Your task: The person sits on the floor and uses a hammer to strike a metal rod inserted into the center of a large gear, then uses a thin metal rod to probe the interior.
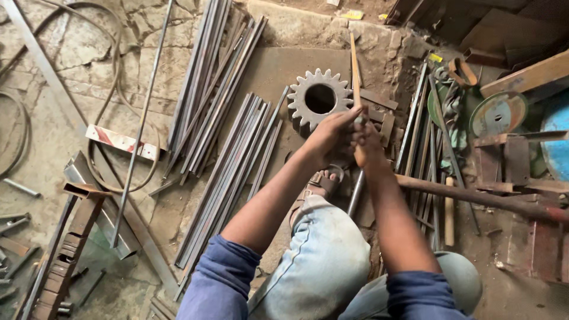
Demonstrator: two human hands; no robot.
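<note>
My left hand [330, 135] and my right hand [368, 141] are both wrapped around a long wooden handle [354, 65] that stands nearly upright between them and rises toward the far wall. The two hands touch each other on the handle. Just beyond them a large grey toothed gear [301, 104] with a round centre hole lies flat on the floor. A metal rod [355, 192] lies below my hands, beside my sandalled foot [320, 185]. What the handle's lower end carries is hidden by my hands.
Bundles of long steel bars [228, 160] lie on the stone floor to the left, with a thin rod [142, 118] and angle iron [89, 195] further left. A rusty pipe [474, 198], flat strips [424, 142] and cutting discs [499, 114] crowd the right side.
</note>
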